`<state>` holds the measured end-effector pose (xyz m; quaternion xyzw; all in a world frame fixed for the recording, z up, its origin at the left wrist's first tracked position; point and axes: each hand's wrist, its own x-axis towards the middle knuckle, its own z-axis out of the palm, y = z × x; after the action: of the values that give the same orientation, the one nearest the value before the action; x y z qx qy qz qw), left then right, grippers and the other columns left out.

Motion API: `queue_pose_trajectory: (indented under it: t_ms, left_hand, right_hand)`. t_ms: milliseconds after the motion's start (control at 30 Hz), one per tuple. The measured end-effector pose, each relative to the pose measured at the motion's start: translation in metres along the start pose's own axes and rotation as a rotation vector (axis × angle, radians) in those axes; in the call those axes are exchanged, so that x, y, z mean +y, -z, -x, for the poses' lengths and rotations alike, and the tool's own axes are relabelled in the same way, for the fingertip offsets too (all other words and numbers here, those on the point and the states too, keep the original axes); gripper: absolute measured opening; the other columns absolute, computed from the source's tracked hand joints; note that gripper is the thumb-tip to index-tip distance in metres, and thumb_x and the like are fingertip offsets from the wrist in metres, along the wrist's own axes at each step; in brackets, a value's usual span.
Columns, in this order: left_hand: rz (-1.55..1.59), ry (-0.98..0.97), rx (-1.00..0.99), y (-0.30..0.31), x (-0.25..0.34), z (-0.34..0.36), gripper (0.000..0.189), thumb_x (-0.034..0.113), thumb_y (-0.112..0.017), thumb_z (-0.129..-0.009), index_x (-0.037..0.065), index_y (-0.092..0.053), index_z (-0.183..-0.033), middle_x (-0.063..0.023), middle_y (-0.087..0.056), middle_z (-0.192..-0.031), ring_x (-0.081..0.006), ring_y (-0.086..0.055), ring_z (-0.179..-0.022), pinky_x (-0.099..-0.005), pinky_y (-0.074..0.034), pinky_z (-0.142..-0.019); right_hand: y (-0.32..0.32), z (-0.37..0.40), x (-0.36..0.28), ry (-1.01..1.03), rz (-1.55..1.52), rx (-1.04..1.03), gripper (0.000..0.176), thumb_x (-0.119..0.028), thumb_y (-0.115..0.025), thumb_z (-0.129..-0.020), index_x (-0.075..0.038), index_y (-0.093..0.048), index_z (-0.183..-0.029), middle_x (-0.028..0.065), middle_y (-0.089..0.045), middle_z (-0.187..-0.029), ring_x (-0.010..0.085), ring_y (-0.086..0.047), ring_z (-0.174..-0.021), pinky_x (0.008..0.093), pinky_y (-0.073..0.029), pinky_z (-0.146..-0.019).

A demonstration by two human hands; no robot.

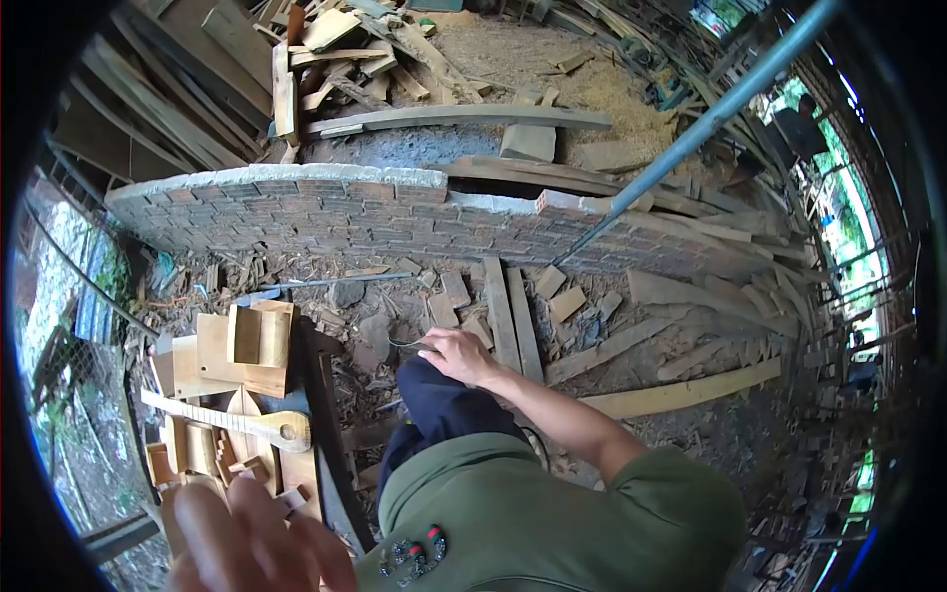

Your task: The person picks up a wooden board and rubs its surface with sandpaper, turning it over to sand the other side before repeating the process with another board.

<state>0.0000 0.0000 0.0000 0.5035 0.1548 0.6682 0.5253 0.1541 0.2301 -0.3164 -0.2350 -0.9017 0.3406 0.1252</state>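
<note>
My right hand (456, 355) rests over the knee of my dark trousers. Its fingers are closed on a thin curved strip (406, 343), whose free end sticks out to the left. Large and blurred at the bottom left is my left hand (258, 538), close to the camera with its fingers bent; whether anything is in them cannot be made out. Beyond it, a wooden piece with a long neck and a round hole (286, 431) lies across other cut wooden parts. An open wooden box shape (258, 336) sits at the far end of this pile.
A low brick wall (345, 212) runs across in front of me. Boards (501, 316) and wood scraps lie on the dirt floor. A metal pole (691, 138) slants up to the right from the wall. More planks are stacked behind the wall.
</note>
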Motion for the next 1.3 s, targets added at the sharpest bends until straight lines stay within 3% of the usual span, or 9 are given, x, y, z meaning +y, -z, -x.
queue_pose_trajectory:
  t_ms: [33, 100, 367, 733, 867, 933, 1033, 1167, 1300]
  left_hand:
    - [-0.019, -0.006, 0.013, -0.014, 0.014, -0.029, 0.063, 0.042, -0.027, -0.101, 0.012, -0.007, -0.152, -0.0165, -0.006, -0.158, -0.03, -0.017, -0.144, -0.0443, -0.024, -0.114]
    - [0.377, 0.198, 0.188, -0.013, 0.025, -0.047, 0.041, 0.031, -0.083, -0.072, 0.017, -0.057, -0.1, -0.0034, -0.048, -0.105, -0.0193, -0.047, -0.109, -0.0328, -0.042, -0.095]
    - [0.191, -0.018, 0.507, 0.051, 0.032, -0.042, 0.037, 0.03, -0.083, -0.072, 0.018, -0.058, -0.097, -0.0023, -0.048, -0.105, -0.0187, -0.047, -0.109, -0.0332, -0.042, -0.095]
    - [0.081, -0.188, 0.528, 0.273, -0.032, -0.17, 0.032, 0.03, -0.082, -0.072, 0.02, -0.06, -0.093, -0.0005, -0.049, -0.106, -0.0176, -0.046, -0.11, -0.0339, -0.042, -0.096]
    - [0.097, -0.177, 0.603, 0.334, -0.039, -0.216, 0.03, 0.029, -0.082, -0.072, 0.02, -0.061, -0.091, 0.0001, -0.049, -0.106, -0.0173, -0.045, -0.11, -0.0341, -0.041, -0.096]
    - [0.084, -0.153, 0.655, 0.354, -0.036, -0.232, 0.029, 0.029, -0.082, -0.072, 0.021, -0.061, -0.091, 0.0004, -0.049, -0.106, -0.0171, -0.045, -0.11, -0.0343, -0.041, -0.096]
    - [0.089, -0.149, 0.691, 0.386, -0.035, -0.252, 0.028, 0.029, -0.081, -0.072, 0.021, -0.062, -0.09, 0.0009, -0.049, -0.106, -0.0168, -0.045, -0.11, -0.0344, -0.041, -0.096]
    - [0.102, -0.142, 0.7, 0.439, -0.024, -0.264, 0.026, 0.029, -0.081, -0.072, 0.022, -0.063, -0.088, 0.0015, -0.05, -0.106, -0.0164, -0.045, -0.11, -0.0347, -0.041, -0.096]
    - [0.126, -0.099, 0.659, 0.518, -0.003, -0.266, 0.024, 0.029, -0.081, -0.072, 0.023, -0.063, -0.087, 0.0022, -0.05, -0.107, -0.0161, -0.044, -0.11, -0.0349, -0.041, -0.096]
  right_hand:
    - [-0.005, -0.006, -0.001, 0.027, -0.007, 0.015, 0.021, -0.023, -0.063, -0.087, -0.007, -0.069, -0.099, 0.0079, -0.066, -0.093, 0.0292, -0.066, -0.086, 0.038, -0.053, -0.074]
    - [0.019, 0.006, 0.012, 0.064, 0.04, -0.088, 0.02, -0.022, -0.063, -0.087, -0.007, -0.069, -0.098, 0.0082, -0.066, -0.092, 0.0299, -0.066, -0.085, 0.0386, -0.053, -0.074]
    - [-0.004, -0.121, 0.028, 0.211, -0.007, -0.123, 0.019, -0.02, -0.063, -0.087, -0.005, -0.068, -0.098, 0.0096, -0.066, -0.092, 0.0304, -0.065, -0.086, 0.0375, -0.052, -0.073]
    - [0.014, -0.348, 0.198, 0.218, 0.134, -0.247, 0.019, -0.021, -0.066, -0.084, -0.007, -0.068, -0.096, 0.01, -0.066, -0.096, 0.0314, -0.065, -0.089, 0.0387, -0.052, -0.076]
    - [0.034, -0.436, 0.231, 0.171, 0.166, -0.227, 0.031, -0.025, -0.064, -0.086, 0.004, -0.065, -0.097, 0.0181, -0.065, -0.092, 0.0373, -0.064, -0.085, 0.0426, -0.051, -0.074]
    - [0.022, -0.472, 0.25, 0.235, 0.158, -0.209, 0.027, -0.024, -0.064, -0.085, 0.001, -0.066, -0.097, 0.0156, -0.065, -0.092, 0.036, -0.064, -0.086, 0.042, -0.051, -0.073]
    - [0.016, -0.513, 0.239, 0.228, 0.148, -0.226, 0.025, -0.022, -0.067, -0.083, -0.002, -0.067, -0.099, 0.0128, -0.066, -0.09, 0.0353, -0.065, -0.084, 0.0406, -0.052, -0.071]
    - [-0.026, -0.543, 0.228, 0.155, 0.013, -0.143, 0.03, -0.022, -0.069, -0.083, 0.006, -0.065, -0.094, 0.0188, -0.067, -0.093, 0.0356, -0.066, -0.084, 0.0391, -0.052, -0.071]
    - [-0.063, -0.573, 0.221, 0.098, -0.008, -0.132, 0.023, -0.018, -0.067, -0.084, 0.002, -0.066, -0.096, 0.0143, -0.066, -0.093, 0.0333, -0.065, -0.084, 0.0388, -0.052, -0.072]
